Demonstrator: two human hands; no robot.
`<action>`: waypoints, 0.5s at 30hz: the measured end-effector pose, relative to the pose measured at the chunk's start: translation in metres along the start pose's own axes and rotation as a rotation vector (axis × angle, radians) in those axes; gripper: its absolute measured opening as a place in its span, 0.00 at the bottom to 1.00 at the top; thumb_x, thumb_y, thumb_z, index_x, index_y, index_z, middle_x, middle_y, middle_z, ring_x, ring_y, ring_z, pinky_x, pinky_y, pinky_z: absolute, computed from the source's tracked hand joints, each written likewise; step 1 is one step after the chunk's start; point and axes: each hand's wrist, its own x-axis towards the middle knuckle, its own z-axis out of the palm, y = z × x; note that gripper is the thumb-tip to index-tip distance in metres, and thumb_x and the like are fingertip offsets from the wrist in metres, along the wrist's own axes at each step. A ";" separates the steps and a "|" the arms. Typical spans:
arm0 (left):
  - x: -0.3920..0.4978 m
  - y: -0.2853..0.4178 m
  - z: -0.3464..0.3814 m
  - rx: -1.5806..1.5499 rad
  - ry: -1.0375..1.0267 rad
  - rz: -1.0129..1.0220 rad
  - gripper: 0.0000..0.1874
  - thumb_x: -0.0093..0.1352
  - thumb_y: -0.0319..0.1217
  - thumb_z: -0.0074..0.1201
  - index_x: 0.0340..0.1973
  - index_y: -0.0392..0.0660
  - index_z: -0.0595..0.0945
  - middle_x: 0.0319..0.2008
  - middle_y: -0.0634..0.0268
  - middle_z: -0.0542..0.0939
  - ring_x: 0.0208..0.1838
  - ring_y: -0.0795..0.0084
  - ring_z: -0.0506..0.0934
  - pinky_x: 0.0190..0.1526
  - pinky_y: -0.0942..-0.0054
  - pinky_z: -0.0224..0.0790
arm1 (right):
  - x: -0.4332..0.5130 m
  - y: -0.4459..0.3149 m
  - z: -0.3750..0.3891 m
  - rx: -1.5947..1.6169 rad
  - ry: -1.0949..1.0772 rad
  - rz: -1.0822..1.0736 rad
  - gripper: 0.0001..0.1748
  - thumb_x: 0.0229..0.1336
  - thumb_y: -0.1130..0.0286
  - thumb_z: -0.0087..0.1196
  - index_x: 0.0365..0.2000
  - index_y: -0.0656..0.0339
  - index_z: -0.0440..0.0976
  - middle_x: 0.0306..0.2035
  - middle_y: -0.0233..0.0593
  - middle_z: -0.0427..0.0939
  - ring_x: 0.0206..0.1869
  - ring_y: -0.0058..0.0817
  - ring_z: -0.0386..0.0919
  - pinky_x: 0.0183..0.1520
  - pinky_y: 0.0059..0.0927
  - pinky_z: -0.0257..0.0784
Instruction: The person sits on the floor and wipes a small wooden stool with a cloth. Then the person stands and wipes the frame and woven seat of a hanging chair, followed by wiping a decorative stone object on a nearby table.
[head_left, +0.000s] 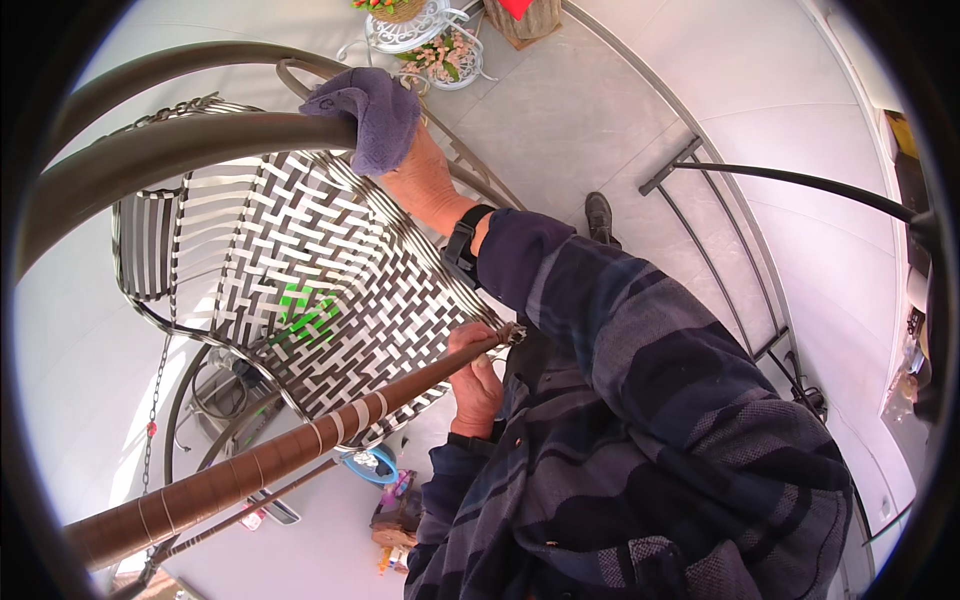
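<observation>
My right hand (418, 180) presses a folded purple cloth (386, 120) over a thick grey-brown metal tube (225, 139) of a swing-chair frame. The cloth wraps the tube's end, and some of my fingers are hidden under it. A dark watch or band (466, 244) is on that wrist. Lower down, my left hand (476, 382) grips a brown wrapped pole (277, 442) close to its frayed end, with fingers above and thumb below. Behind both hands is the woven black-and-white seat (352, 277) of the chair.
A chain (156, 390) hangs at the left. White metal plant stands (409, 26) with flowers are at the top. A dark metal frame (712, 225) stands on the tiled floor (555, 112) at the right. A blue basin (371, 465) sits below the seat.
</observation>
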 end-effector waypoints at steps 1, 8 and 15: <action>0.000 0.000 0.000 -0.010 -0.009 0.000 0.17 0.83 0.40 0.40 0.48 0.38 0.75 0.45 0.52 0.76 0.47 0.58 0.77 0.52 0.61 0.73 | -0.003 0.006 0.001 -0.036 -0.045 0.083 0.29 0.57 0.69 0.68 0.57 0.60 0.71 0.54 0.51 0.75 0.57 0.55 0.76 0.59 0.50 0.75; 0.002 -0.005 -0.001 0.012 -0.039 0.021 0.19 0.84 0.45 0.37 0.50 0.41 0.71 0.44 0.53 0.78 0.45 0.60 0.77 0.51 0.61 0.72 | -0.020 0.044 0.005 -0.069 -0.089 0.059 0.26 0.60 0.68 0.66 0.57 0.60 0.72 0.55 0.52 0.77 0.56 0.56 0.77 0.59 0.49 0.76; 0.001 -0.006 0.002 0.023 -0.022 0.023 0.21 0.85 0.47 0.35 0.50 0.41 0.70 0.43 0.53 0.77 0.44 0.61 0.76 0.50 0.61 0.72 | -0.063 0.114 -0.012 -0.200 -0.127 0.371 0.26 0.61 0.66 0.65 0.57 0.62 0.72 0.57 0.57 0.76 0.58 0.57 0.78 0.60 0.50 0.76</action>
